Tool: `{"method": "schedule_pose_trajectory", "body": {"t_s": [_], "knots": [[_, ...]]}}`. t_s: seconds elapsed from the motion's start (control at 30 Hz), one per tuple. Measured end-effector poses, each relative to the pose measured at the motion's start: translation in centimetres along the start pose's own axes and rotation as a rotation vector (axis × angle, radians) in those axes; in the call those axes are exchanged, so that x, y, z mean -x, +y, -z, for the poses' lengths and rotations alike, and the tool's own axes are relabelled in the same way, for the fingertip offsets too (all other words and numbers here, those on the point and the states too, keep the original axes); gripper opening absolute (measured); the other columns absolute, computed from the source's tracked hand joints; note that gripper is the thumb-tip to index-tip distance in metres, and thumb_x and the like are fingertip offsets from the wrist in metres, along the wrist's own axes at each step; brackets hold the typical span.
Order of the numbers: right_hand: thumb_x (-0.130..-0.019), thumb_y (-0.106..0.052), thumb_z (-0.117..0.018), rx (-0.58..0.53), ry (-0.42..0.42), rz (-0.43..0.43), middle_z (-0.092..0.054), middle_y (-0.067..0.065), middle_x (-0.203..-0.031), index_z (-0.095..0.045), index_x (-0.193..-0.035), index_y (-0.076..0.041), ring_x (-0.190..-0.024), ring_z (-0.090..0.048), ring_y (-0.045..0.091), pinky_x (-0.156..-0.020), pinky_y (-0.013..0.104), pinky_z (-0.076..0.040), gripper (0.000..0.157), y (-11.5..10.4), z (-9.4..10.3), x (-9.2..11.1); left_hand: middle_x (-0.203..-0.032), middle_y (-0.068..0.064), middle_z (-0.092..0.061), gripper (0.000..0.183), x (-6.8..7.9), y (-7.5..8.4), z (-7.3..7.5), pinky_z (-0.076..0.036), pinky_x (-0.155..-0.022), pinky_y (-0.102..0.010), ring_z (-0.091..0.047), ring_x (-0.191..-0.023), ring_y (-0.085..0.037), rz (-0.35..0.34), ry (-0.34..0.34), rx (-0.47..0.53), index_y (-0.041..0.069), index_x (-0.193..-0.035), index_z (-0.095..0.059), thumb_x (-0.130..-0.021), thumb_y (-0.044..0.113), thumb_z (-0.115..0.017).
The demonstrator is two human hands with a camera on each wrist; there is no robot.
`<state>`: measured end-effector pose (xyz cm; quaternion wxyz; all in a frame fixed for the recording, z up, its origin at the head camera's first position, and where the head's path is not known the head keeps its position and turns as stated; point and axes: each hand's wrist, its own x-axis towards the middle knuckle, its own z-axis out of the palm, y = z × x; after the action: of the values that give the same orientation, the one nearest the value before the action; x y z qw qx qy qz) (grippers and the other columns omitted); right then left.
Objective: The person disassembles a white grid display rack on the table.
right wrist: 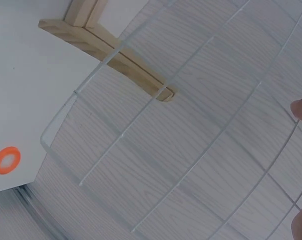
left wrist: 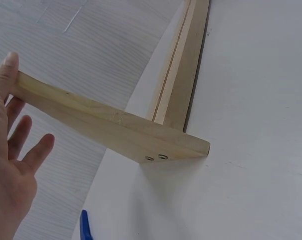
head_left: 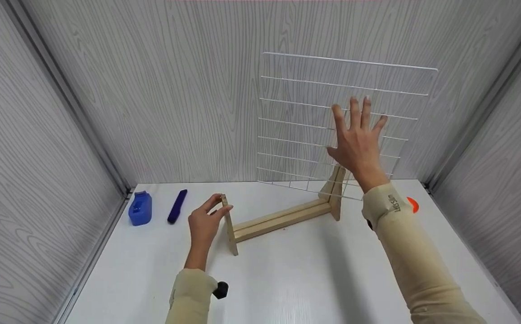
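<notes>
My left hand (head_left: 204, 225) pinches the top of the near upright of a wooden stand (head_left: 283, 220), thumb on one side and fingers on the other. Two screw heads show low on that upright in the left wrist view. The stand has a long grooved bar joining two end pieces. Higher up on the right, my right hand (head_left: 360, 144) lies against a white wire grid panel (head_left: 305, 81), fingers straight and spread. The grid stands tilted upright, its lower edge overlapping the stand's far upright (head_left: 336, 193). A fingertip (right wrist: 301, 109) shows at a wire in the right wrist view.
A blue tape dispenser (head_left: 140, 209) and a dark blue slim tool (head_left: 177, 207) lie at the table's left back. An orange ring (right wrist: 7, 160) lies at the right, partly behind my right sleeve in the head view. Wood-grain panels (head_left: 174, 90) enclose the white table (head_left: 269, 279).
</notes>
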<state>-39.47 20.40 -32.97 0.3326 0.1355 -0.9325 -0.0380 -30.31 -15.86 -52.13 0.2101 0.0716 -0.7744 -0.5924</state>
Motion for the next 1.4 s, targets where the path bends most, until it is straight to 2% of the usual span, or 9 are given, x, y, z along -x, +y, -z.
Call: {"method": "schedule_pose_trajectory", "body": {"t_s": [0.5,0.7,0.8,0.9,1.07,1.13,1.2,1.3,1.4], "knots": [[-0.077,-0.047,-0.086,-0.042,-0.018,-0.033,-0.015,0.028,-0.167,-0.016,-0.16,-0.02,-0.154,-0.008,0.052,-0.104,0.087,-0.017,0.112,0.4,-0.2,0.5,-0.119,-0.004,-0.076,0.05,1.5,-0.3,-0.4,-0.056,-0.098,-0.041,-0.067,-0.122,-0.022,-0.043,0.091,0.021,0.013,-0.123,-0.075,-0.077,0.029,-0.089],[-0.077,-0.046,-0.086,-0.06,-0.018,-0.052,-0.013,0.028,-0.167,-0.016,-0.159,-0.019,-0.155,-0.006,0.051,-0.106,0.086,-0.016,0.111,0.7,-0.1,0.3,-0.116,-0.005,-0.077,0.052,2.4,-0.1,-1.0,-0.058,-0.094,-0.038,-0.071,-0.116,-0.022,-0.118,0.154,0.016,0.012,-0.125,-0.074,-0.077,0.028,-0.089],[-0.077,-0.046,-0.086,-0.062,-0.008,-0.05,-0.014,0.028,-0.167,-0.016,-0.159,-0.019,-0.155,-0.006,0.051,-0.105,0.087,-0.017,0.111,0.9,-0.2,0.4,-0.114,-0.007,-0.077,0.053,2.4,-0.1,-0.9,-0.058,-0.095,-0.038,-0.073,-0.109,-0.023,-0.138,0.144,0.014,0.01,-0.126,-0.073,-0.078,0.026,-0.089],[-0.077,-0.047,-0.086,-0.048,-0.008,-0.054,-0.015,0.028,-0.167,-0.016,-0.159,-0.018,-0.155,-0.007,0.051,-0.105,0.087,-0.018,0.112,1.1,-0.2,0.5,-0.121,-0.009,-0.074,0.059,1.8,0.1,-0.4,-0.054,-0.101,-0.041,-0.07,-0.114,-0.025,-0.079,0.028,0.046,0.015,-0.136,-0.066,-0.081,0.027,-0.087],[-0.077,-0.048,-0.085,-0.053,-0.02,-0.055,-0.016,0.029,-0.166,-0.017,-0.16,-0.018,-0.155,-0.007,0.051,-0.105,0.087,-0.017,0.111,1.4,-0.2,0.7,-0.149,-0.008,-0.056,0.074,0.0,0.4,1.4,-0.038,-0.118,-0.049,-0.048,-0.142,-0.029,0.091,-0.356,0.222,0.024,-0.155,-0.043,-0.09,0.021,-0.078],[-0.077,-0.048,-0.085,-0.061,-0.023,-0.056,-0.016,0.029,-0.166,-0.017,-0.16,-0.018,-0.155,-0.007,0.051,-0.106,0.086,-0.016,0.111,1.3,-0.2,0.7,-0.157,-0.009,-0.047,0.076,-0.8,0.5,2.2,-0.028,-0.123,-0.052,-0.038,-0.149,-0.03,0.123,-0.525,0.266,0.023,-0.158,-0.036,-0.093,0.017,-0.074],[-0.077,-0.048,-0.085,-0.069,-0.026,-0.058,-0.015,0.028,-0.167,-0.017,-0.16,-0.019,-0.155,-0.007,0.051,-0.106,0.087,-0.016,0.111,1.3,-0.2,0.8,-0.161,-0.011,-0.042,0.076,-1.4,0.6,2.8,-0.021,-0.125,-0.055,-0.032,-0.152,-0.032,0.137,-0.656,0.275,0.02,-0.16,-0.033,-0.094,0.015,-0.071],[-0.077,-0.049,-0.085,-0.079,-0.025,-0.057,-0.015,0.028,-0.167,-0.017,-0.159,-0.019,-0.155,-0.007,0.051,-0.106,0.086,-0.016,0.111,1.2,-0.2,0.9,-0.161,-0.014,-0.04,0.074,-2.3,0.6,3.5,-0.016,-0.126,-0.057,-0.03,-0.153,-0.033,0.16,-0.769,0.258,0.014,-0.158,-0.035,-0.093,0.012,-0.07],[-0.077,-0.05,-0.085,-0.079,-0.004,-0.049,-0.018,0.028,-0.166,-0.018,-0.159,-0.019,-0.155,-0.009,0.051,-0.105,0.086,-0.019,0.11,1.2,-0.1,0.7,-0.157,-0.016,-0.046,0.069,-2.7,0.7,3.9,-0.016,-0.126,-0.057,-0.032,-0.152,-0.033,0.176,-0.795,0.232,0.01,-0.155,-0.041,-0.092,0.008,-0.07]]}}
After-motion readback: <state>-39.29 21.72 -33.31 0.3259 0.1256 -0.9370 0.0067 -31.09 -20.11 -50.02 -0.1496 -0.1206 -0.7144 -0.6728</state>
